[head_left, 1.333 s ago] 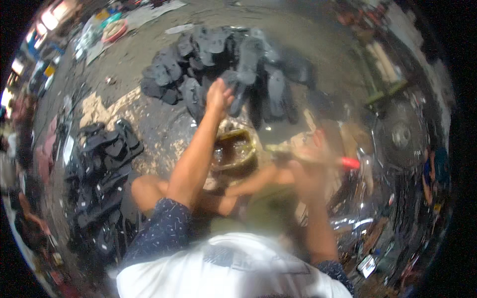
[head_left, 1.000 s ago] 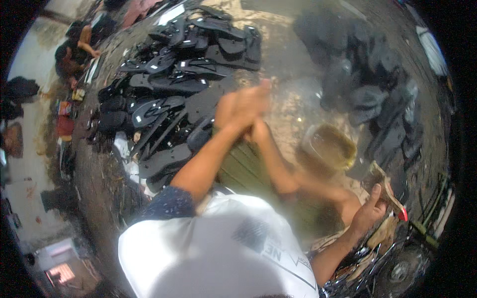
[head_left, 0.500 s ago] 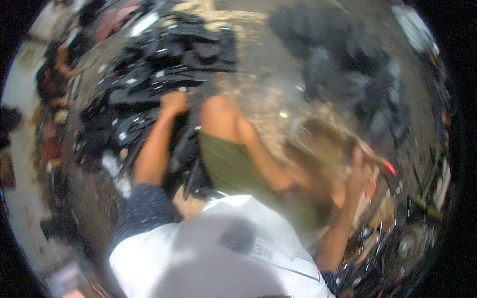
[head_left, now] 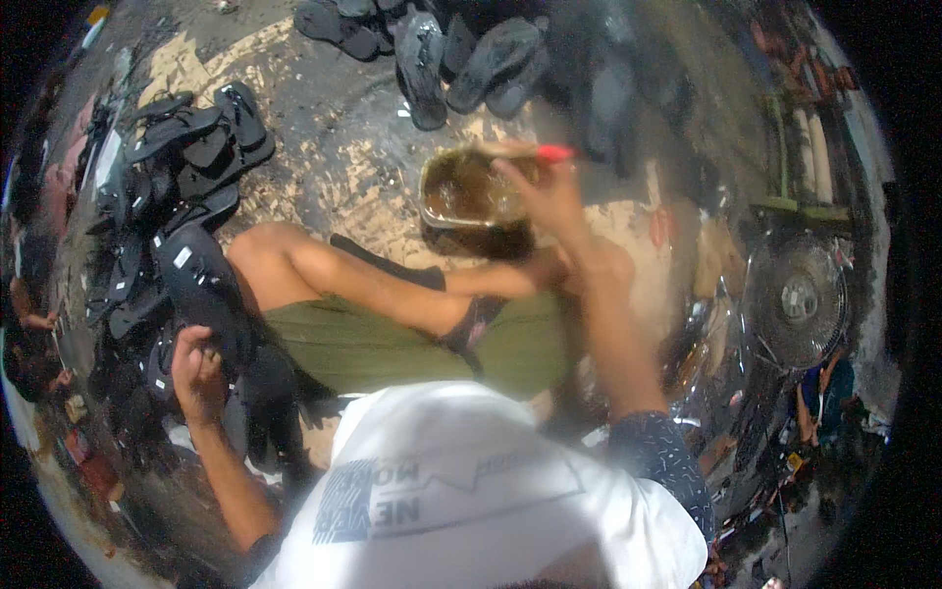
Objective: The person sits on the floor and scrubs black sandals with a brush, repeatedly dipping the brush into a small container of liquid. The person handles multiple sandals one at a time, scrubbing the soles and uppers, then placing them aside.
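Largest: the person is sitting on the floor, wearing a white cloth shirt (head_left: 471, 461) with dark blue patterned sleeves, and olive-green cloth shorts (head_left: 353, 344). One bare leg is folding across in front.

Left side: a heap of flat, black, rubber-looking sandals (head_left: 201, 263) is lying beside the person's knee, a few bearing small white labels. Far side: a group of dusty, dark grey sandals (head_left: 496, 64) is lying beyond the tub, the right-hand part blurring.

Right side: a round, dark fan with a wire grille and pale hub (head_left: 800, 294) is standing well apart from both hands.

Centre: a yellowish, rounded-rectangular tub (head_left: 471, 224) is holding brown liquid, just left of the right hand.

Right hand (head_left: 557, 196): closing on a slim, tan tool with a red end (head_left: 510, 150). The tool is lying across the far side of the fingers; its tan length is running leftward along the tub's far rim, its red end showing beside the fingers. Cannot tell whether it is touching the rim.

Left hand (head_left: 199, 378): fingers are curling, just beside the black sandals; cannot tell whether it is gripping one
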{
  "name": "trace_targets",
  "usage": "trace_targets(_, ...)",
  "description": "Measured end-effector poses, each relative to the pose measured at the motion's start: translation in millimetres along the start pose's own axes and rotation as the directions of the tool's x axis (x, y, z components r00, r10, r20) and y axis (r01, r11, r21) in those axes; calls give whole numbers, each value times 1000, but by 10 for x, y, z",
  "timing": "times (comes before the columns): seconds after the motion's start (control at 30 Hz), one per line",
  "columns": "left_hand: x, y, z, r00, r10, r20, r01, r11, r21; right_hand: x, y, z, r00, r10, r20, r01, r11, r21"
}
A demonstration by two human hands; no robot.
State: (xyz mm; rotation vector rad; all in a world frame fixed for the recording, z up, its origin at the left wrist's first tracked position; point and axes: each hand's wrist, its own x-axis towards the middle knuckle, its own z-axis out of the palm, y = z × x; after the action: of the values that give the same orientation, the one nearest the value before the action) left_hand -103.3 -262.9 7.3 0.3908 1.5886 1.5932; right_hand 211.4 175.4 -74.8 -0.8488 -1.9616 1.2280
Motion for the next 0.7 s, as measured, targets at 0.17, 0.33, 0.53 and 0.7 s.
trace_targets(0.17,318,-278,606,925,373,-69,-196,626,755,-275,228,-1044,993,1,114,65,818,-572)
trace_targets(0.33,476,-244,874,877,399,270,-339,115,934,-166,-804,-1319,967,120,-224,-201,900,-386)
trace_targets(0.53,691,-12,1136,856,501,126,-373,431,822,33,-1018,-827,882,166,-441,-149,986,74)
trace_targets(0.7,707,-40,1744,996,85,29,-78,978,-193,-120,-1712,251,927,360,-101,-256,808,531)
